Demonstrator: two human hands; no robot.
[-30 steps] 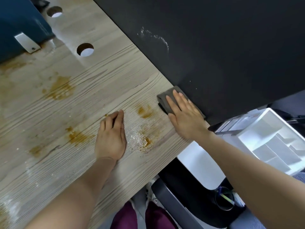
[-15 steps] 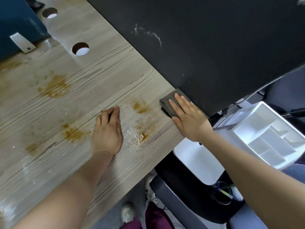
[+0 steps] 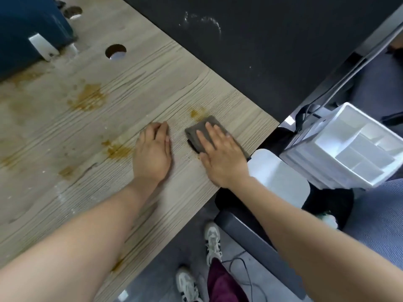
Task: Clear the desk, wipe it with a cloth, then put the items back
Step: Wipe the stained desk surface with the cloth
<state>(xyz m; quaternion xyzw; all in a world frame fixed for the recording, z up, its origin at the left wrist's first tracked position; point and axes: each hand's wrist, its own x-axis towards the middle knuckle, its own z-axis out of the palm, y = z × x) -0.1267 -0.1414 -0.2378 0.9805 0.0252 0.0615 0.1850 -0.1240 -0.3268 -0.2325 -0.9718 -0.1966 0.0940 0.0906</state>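
A light wood-grain desk (image 3: 152,68) carries several brown sticky stains (image 3: 89,98). A folded grey cloth (image 3: 201,130) lies flat near the desk's right front corner. My right hand (image 3: 220,151) presses down on the cloth with straight, spread fingers, and the cloth covers the spot where a wet stain was. My left hand (image 3: 152,152) rests flat on the bare desk just left of the cloth, fingers together. Another small stain (image 3: 197,112) shows just beyond the cloth.
A dark partition (image 3: 272,51) runs along the desk's right side. A blue panel with a white bracket (image 3: 41,45) stands at the back left, beside two cable holes (image 3: 115,51). A white compartment organiser (image 3: 353,147) sits off the desk to the right. My shoes (image 3: 212,240) show below.
My right hand has slid the cloth away from the partition, leftward over the wet stain near the desk's front edge. My left hand has stayed planted on the desk.
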